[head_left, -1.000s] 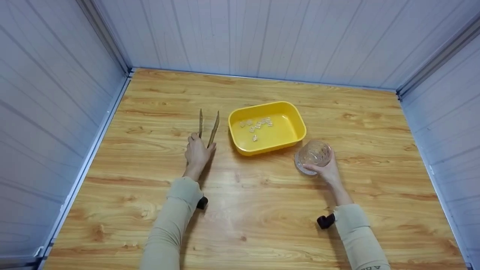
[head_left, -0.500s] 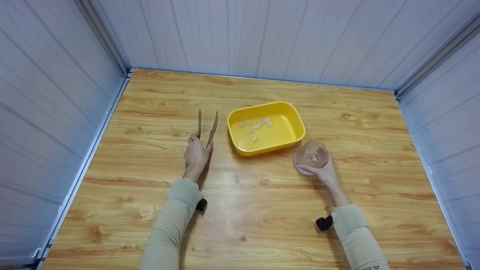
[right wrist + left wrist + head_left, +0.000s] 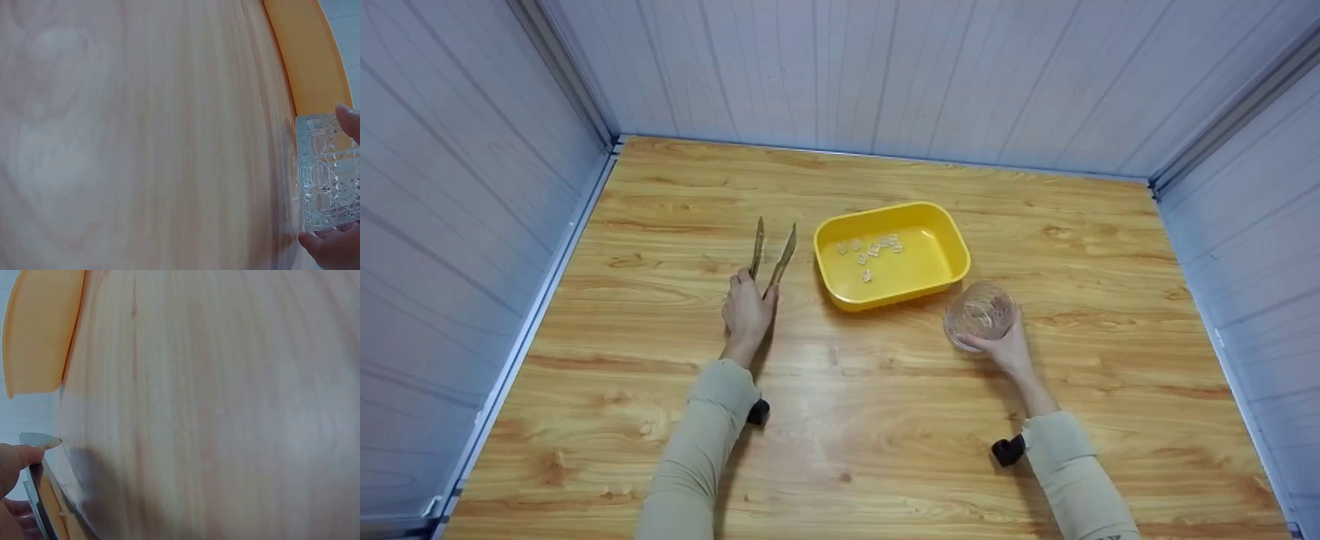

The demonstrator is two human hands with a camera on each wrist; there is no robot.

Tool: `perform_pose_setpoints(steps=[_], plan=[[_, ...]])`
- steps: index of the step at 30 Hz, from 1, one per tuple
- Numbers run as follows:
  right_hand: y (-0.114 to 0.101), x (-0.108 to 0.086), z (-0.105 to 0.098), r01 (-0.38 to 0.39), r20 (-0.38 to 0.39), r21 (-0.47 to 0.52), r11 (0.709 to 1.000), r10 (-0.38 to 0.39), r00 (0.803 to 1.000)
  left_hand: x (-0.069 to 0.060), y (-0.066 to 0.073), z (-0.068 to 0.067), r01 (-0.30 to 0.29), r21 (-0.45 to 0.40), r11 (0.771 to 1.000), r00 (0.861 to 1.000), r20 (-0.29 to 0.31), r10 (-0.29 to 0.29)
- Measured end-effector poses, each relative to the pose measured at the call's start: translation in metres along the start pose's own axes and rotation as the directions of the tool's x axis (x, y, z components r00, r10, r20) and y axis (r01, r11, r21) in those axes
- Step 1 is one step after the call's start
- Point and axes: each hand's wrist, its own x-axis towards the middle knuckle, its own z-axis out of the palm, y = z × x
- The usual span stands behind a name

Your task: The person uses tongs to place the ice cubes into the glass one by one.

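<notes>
Left of the tub, my left hand (image 3: 746, 309) grips metal tongs (image 3: 784, 255), whose two arms are spread apart with nothing between their tips. In the left wrist view the thumb (image 3: 25, 455) lies along one arm of the tongs. My right hand (image 3: 1009, 351) holds a clear cut-glass tumbler (image 3: 979, 313) at the tub's near right corner, thumb on one side and fingers around the other. Its patterned wall (image 3: 326, 169) shows close up in the right wrist view. Several small clear, ice-like cubes (image 3: 874, 250) lie in the yellow tub (image 3: 926, 281), mostly toward its left half.
The wood-grain table (image 3: 840, 420) is bounded by pale panels, with a back wall (image 3: 855, 75) and one on each side. Black wrist cameras (image 3: 1007, 451) sit at both cuffs.
The glass has gone from tilted to more upright, shifting slightly left in my right hand. My left hand has drawn a little left with the tongs. The tub and cubes stay put.
</notes>
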Motion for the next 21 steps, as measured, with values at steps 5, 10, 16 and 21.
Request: perform_pose_setpoints(steps=[5,10,16,21], plan=[[0.0,-0.003,0.001,0.014,0.003,0.003,1.0,-0.014,1.0,-0.001,-0.002,0.0,-0.01,-0.021,1.0,1.0,-0.016,0.009],[0.001,-0.006,0.002,0.031,0.018,-0.001,1.0,-0.031,0.999,-0.001,-0.006,0.001,-0.008,-0.034,0.999,1.0,-0.018,0.008],[0.001,-0.01,0.005,0.015,0.033,-0.024,1.0,-0.014,0.999,-0.002,-0.01,0.0,-0.031,-0.043,0.999,0.999,-0.035,0.03],[0.0,-0.014,0.007,0.02,0.046,-0.013,1.0,-0.019,0.999,-0.002,-0.012,0.0,-0.059,-0.043,0.997,0.998,-0.04,0.057]])
